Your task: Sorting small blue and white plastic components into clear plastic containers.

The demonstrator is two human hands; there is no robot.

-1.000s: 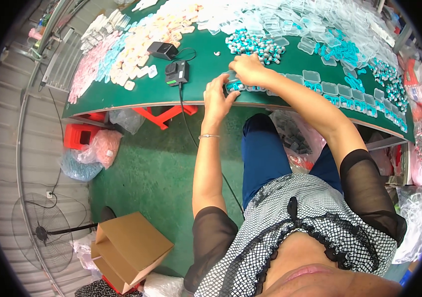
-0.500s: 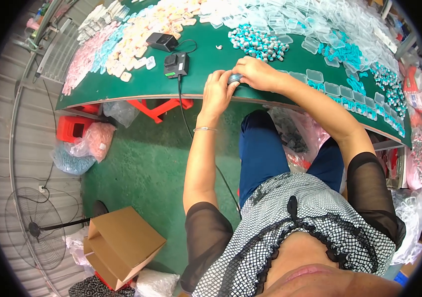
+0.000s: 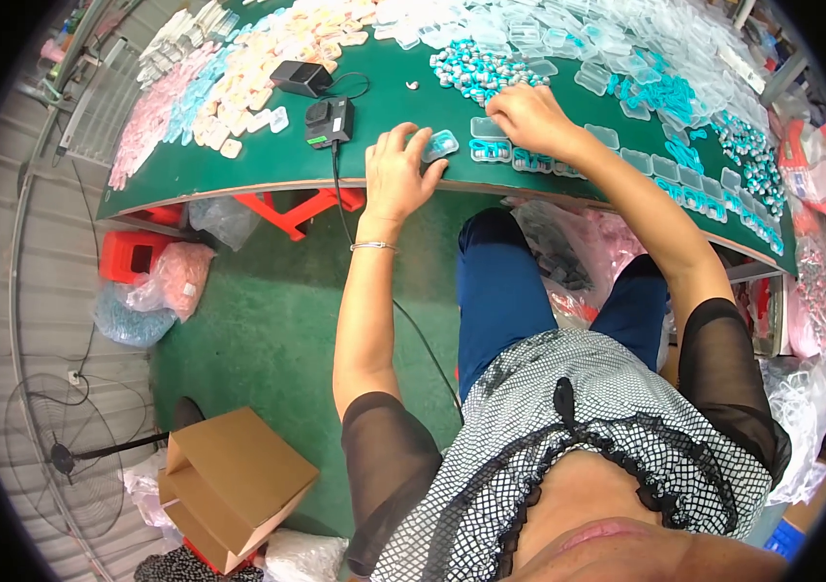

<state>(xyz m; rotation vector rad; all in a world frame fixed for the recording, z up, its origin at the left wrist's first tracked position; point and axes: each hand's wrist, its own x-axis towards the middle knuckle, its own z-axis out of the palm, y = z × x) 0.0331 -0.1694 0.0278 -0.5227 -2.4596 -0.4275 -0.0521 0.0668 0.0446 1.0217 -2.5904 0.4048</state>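
Observation:
My left hand (image 3: 399, 175) is over the table's front edge with fingers apart. Beside its fingertips lies a closed clear plastic case (image 3: 440, 145) with something teal inside. My right hand (image 3: 535, 118) is curled above a row of open clear cases; its fingertips are partly hidden, so what they grip I cannot make out. Left of that hand stands an open case (image 3: 490, 149) with teal and white pieces in its base and its lid raised. Just beyond is a heap of small teal and white pieces (image 3: 476, 70).
The green table (image 3: 384, 92) bears black devices (image 3: 329, 122) with a cable hanging off the edge. Peach-coloured cases (image 3: 238, 92), teal parts (image 3: 660, 95) and many clear cases (image 3: 539, 29) are heaped further back. Below are a red stool (image 3: 299, 215) and a cardboard box (image 3: 238, 475).
My hands have parted: the left moved left, the right moved right and away. The small case they held together now lies closed on the table. The view has shifted slightly.

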